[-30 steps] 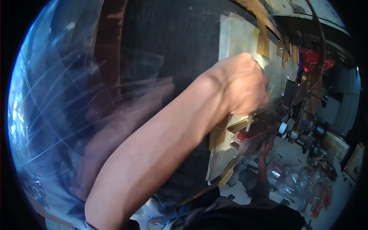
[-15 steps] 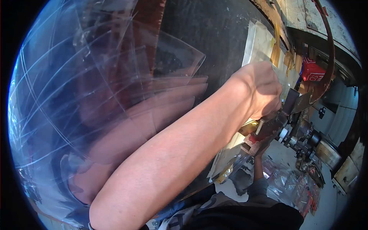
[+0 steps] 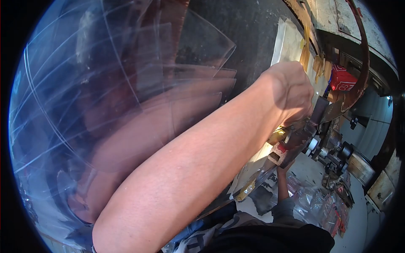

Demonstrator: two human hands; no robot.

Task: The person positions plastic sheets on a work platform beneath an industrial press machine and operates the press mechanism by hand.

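One rust-red, hollow-ended metal bar, near side of left hand.
Long axis near-left to far-right; left hand curled, contents hidden; right hand by bar's near end, can't tell grip.

Fisheye dist., dk corners, L glare.

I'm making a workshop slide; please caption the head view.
Left hand curled, forearm stretched over a dark tabletop beside clear plastic; right hand partly hidden.
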